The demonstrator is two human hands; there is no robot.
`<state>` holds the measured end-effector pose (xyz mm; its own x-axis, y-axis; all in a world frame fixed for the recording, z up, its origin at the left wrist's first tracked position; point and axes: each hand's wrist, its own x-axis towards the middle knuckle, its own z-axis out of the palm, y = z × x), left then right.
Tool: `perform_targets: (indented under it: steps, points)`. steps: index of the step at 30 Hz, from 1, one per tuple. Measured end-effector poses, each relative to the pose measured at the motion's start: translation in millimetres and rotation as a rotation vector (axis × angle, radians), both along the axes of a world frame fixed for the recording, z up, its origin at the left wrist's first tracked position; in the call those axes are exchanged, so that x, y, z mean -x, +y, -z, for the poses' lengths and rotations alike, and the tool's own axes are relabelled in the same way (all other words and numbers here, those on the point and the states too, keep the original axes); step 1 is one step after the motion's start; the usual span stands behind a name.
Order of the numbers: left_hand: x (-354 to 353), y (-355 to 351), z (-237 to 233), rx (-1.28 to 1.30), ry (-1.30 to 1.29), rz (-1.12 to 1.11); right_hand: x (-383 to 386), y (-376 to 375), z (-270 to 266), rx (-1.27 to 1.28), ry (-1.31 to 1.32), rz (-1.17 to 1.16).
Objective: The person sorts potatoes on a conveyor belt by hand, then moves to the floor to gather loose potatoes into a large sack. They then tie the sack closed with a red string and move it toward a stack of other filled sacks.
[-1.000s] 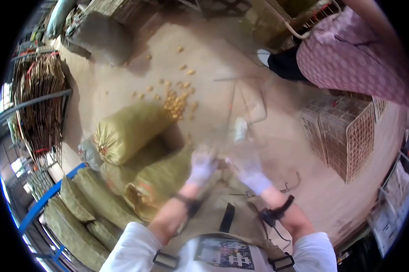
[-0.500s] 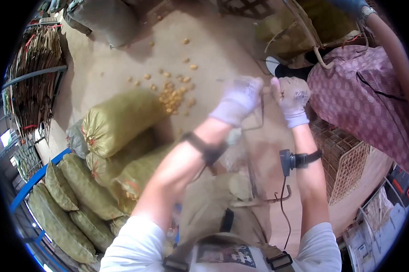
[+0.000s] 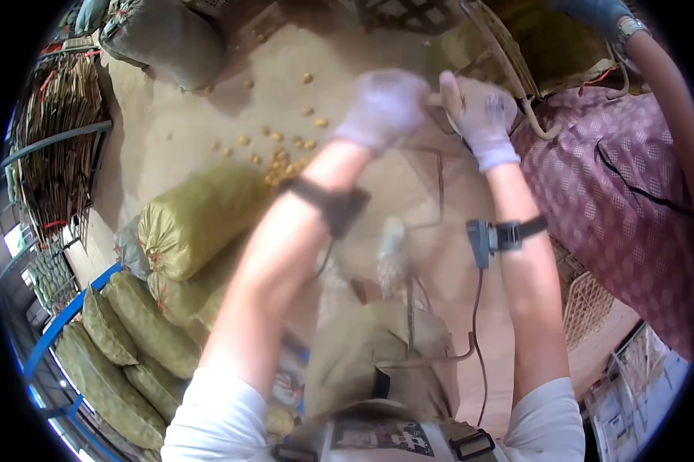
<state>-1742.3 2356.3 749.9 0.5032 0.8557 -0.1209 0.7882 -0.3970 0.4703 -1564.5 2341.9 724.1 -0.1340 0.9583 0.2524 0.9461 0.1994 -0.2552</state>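
Note:
Both of my hands wear pale gloves. My left hand (image 3: 385,110), smeared by motion, is closed on one end of a thin bar of a metal frame (image 3: 441,185). My right hand (image 3: 481,114) is wrapped round the bar close beside it, its thumb pointing up. The frame's thin rods run down below the hands toward my legs. Yellow-brown potato-like pieces (image 3: 277,165) lie scattered on the floor, partly hidden by my left forearm. A full green mesh sack (image 3: 200,219) lies left of that forearm.
More filled sacks (image 3: 143,323) are stacked at the lower left, near a blue rail (image 3: 62,319). Folded bundles (image 3: 62,138) stand far left, a grey sack (image 3: 166,42) at the top. On the right are a person's arm (image 3: 666,92), patterned purple cloth (image 3: 608,192) and a lattice crate (image 3: 589,308).
Both hands have moved up and slightly left, away from my body, with the bar still between them. My left forearm now covers part of the scattered pieces.

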Motion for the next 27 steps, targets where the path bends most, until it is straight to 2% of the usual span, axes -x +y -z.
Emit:
perform_targets:
  steps: [2,4,5,6,7,8,12,14,15,17,20,21,24,27]
  points:
    - [-6,25,0,0.003,0.091,0.001,0,16,2,0.080,-0.049,0.042]
    - [-7,16,2,0.016,0.127,0.039,-5,-3,8,0.131,0.058,0.024]
    - [-6,-1,0,0.014,0.089,0.015,-7,-11,9,0.146,0.108,0.016]
    - [-4,-32,3,0.006,0.049,-0.012,-6,-34,5,0.000,-0.038,-0.049]
    - [1,-63,6,0.004,0.010,-0.037,-2,-62,1,-0.093,-0.041,-0.075]
    - [8,-91,6,0.036,0.015,-0.062,7,-86,-20,0.049,-0.116,-0.119]
    - [42,-143,-4,0.184,0.003,-0.114,39,-137,-24,0.000,-0.072,-0.166]
    - [78,-164,-26,0.009,-0.072,-0.050,53,-157,-28,0.070,-0.061,-0.179]
    - [100,-178,-39,-0.085,-0.112,-0.017,60,-168,-40,-0.002,0.006,-0.204]
    - [126,-198,-28,-0.087,-0.070,-0.001,55,-180,-57,-0.122,0.140,-0.255]
    - [131,-213,-27,-0.113,-0.071,0.064,47,-239,-119,-0.148,0.113,-0.172]
    - [127,-217,-28,-0.121,-0.082,0.098,40,-277,-128,-0.091,0.036,-0.289]
    - [109,-204,-23,-0.028,0.011,0.111,13,-389,-122,0.624,0.199,-0.605]
    - [97,-173,-13,0.037,0.025,0.221,-11,-484,-63,1.094,0.150,-0.681]
